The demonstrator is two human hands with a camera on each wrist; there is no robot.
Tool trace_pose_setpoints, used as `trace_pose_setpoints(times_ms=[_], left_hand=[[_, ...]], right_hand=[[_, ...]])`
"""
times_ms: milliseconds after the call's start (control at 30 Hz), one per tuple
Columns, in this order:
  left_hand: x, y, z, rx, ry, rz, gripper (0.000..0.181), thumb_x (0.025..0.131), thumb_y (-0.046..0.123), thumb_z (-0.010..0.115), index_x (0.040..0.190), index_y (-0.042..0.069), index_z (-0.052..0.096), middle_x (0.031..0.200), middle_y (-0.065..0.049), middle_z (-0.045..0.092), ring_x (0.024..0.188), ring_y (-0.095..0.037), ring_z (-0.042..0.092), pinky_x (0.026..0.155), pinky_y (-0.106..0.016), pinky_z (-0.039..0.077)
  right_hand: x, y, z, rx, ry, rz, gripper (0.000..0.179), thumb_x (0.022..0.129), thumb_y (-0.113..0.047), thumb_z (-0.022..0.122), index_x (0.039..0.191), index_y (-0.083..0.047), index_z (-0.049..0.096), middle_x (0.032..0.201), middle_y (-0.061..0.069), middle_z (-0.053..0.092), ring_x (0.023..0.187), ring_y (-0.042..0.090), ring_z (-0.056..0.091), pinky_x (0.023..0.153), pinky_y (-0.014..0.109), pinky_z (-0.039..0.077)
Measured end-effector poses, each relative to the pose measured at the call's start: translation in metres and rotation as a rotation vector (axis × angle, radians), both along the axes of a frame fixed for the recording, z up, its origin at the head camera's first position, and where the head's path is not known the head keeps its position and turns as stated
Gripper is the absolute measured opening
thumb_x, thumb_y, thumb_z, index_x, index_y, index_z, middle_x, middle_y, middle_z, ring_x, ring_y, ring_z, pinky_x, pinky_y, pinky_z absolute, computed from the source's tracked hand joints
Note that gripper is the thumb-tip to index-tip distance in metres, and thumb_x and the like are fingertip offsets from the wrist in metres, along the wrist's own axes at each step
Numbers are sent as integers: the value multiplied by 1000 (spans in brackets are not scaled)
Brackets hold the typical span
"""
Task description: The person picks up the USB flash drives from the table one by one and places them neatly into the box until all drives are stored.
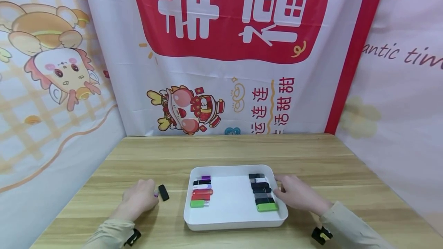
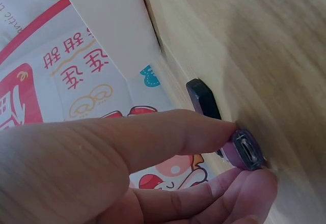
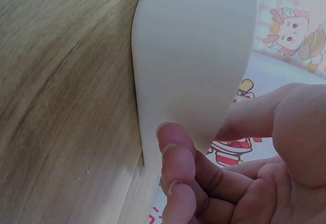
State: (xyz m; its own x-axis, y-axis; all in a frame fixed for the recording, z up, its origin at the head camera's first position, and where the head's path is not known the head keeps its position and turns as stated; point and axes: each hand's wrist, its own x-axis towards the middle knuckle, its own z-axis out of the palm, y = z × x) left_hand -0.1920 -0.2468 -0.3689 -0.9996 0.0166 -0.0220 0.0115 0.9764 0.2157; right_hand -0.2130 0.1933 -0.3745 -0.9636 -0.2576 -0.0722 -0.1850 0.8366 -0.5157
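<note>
My left hand (image 1: 140, 199) pinches a small purple USB stick (image 2: 243, 150) between thumb and fingertips, low over the table. In the head view the hand mostly hides this stick. Just to the right of those fingertips lies a black USB stick (image 1: 164, 192) on the wood. At the white tray's (image 1: 235, 224) right wall, my right hand (image 1: 294, 191) grips the edge, its fingers against the outer side and its thumb at the rim. Inside the tray, USB sticks lie in two columns, with a green one (image 1: 197, 203) nearest at left and another green one (image 1: 267, 207) nearest at right.
The wooden table (image 1: 221, 149) runs back to a hanging cloth (image 1: 238, 107) with red print. Patterned cloths also stand along the left and right sides. A dark wrist mount (image 1: 132, 237) sits by the left sleeve, another (image 1: 322, 235) by the right.
</note>
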Motion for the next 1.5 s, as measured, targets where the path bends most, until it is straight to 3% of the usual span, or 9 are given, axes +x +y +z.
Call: trace_pose_setpoints(times_ms=[267,1167,1300,1500], left_hand=[[-1,-2,-2,-17,24,-22,19,72,11,70,71,9,51,67,-7,49,58,-23,49,49,-39,40],[-2,-6,-1,12,72,-37,30,73,14,71,63,13,43,59,-3,43,51,-16,42,45,-33,32],[-2,-7,2,0,59,-21,30,75,15,71,63,12,43,61,-4,43,52,-17,43,46,-34,33],[-2,-8,2,-6,93,-29,29,74,14,69,62,12,42,62,-4,45,53,-19,44,46,-36,36]], right_hand=[[0,0,1,-7,1,10,47,92,-14,67,134,4,55,65,2,55,48,14,47,43,25,35],[0,0,2,-2,-9,-2,49,93,-15,67,135,5,53,63,4,54,47,14,46,43,25,35],[-1,-1,2,-3,1,4,49,93,-14,66,135,6,53,63,3,54,47,13,45,43,24,34],[0,-1,-1,-1,2,10,48,92,-14,67,134,6,54,63,3,54,47,13,45,42,25,35]])
